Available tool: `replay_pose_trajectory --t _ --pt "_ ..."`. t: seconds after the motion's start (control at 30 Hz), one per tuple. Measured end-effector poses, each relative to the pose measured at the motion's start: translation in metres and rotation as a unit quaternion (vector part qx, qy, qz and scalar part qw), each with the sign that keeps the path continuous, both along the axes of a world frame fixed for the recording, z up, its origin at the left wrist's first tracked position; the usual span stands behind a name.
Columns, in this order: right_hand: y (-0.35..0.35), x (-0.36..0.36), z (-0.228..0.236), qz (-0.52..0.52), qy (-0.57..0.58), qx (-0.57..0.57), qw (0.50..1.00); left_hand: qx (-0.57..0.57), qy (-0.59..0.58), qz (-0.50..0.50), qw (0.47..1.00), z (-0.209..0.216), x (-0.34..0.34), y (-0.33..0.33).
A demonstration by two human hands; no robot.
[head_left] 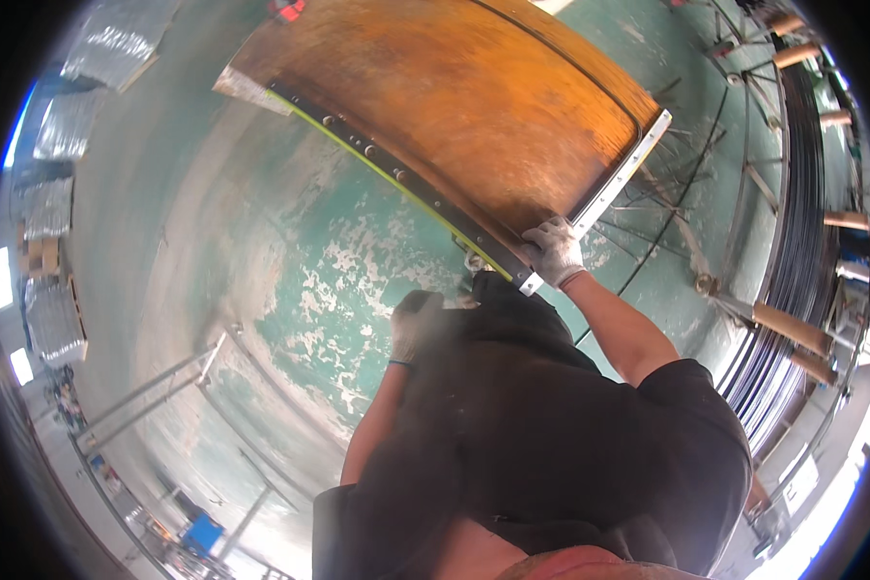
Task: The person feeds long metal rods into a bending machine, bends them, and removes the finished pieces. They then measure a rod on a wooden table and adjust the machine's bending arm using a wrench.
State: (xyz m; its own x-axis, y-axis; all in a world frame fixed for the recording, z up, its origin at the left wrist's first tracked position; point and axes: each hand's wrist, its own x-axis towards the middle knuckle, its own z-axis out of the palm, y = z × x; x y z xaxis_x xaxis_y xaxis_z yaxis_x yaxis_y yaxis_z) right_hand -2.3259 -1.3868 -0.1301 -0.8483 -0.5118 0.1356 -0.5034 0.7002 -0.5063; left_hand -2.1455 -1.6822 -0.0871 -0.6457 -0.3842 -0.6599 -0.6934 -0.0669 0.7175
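In front of me stands a table with a worn orange-brown wooden top (454,92). Along its near left edge runs a long dark metal bar (406,179) with round holes and a yellow-green line on its outer side. My right hand (555,251), in a whitish work glove, is at the near corner, its fingers bent and closed against the bar's end. My left hand (418,324), gloved too, hangs beside my dark clothing, away from the table. Motion smears it, and its fingers cannot be made out.
A pale strip with holes (623,174) edges the table's right side. A red object (288,10) lies at the far left of the top. Long dark rods (797,193) lie on a rack at right. Wrapped stacks (56,319) stand left, and a metal frame (155,382) stands at lower left.
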Motion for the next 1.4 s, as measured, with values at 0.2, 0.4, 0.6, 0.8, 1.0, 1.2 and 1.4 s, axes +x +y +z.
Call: replay_pose_trajectory --t 0.2,0.4,0.6,0.8,1.0,1.2,1.4 --pt "0.012 -0.001 -0.012 0.066 -0.005 0.035 0.997 -0.04 0.053 0.028 0.997 -0.014 0.028 0.049" --pt "0.018 0.002 -0.008 0.146 0.011 0.009 0.989 -0.077 0.043 0.16 0.983 -0.015 0.077 0.09" --pt "0.059 -0.069 -0.014 0.157 -0.016 0.008 0.987 -0.052 -0.07 0.309 0.947 -0.005 0.117 0.155" --pt "0.154 -0.234 -0.01 -0.087 0.093 0.261 0.957 0.015 -0.033 0.449 0.893 -0.029 0.065 0.238" --pt "0.189 -0.29 -0.013 -0.11 -0.014 0.293 0.95 -0.08 0.009 0.256 0.963 0.006 -0.019 0.299" --pt "0.188 -0.31 -0.017 -0.102 -0.048 0.234 0.966 -0.131 -0.084 0.297 0.942 0.01 -0.027 0.303" --pt "0.187 -0.349 -0.01 -0.168 -0.157 0.201 0.952 -0.101 -0.06 0.349 0.93 -0.03 -0.01 0.297"
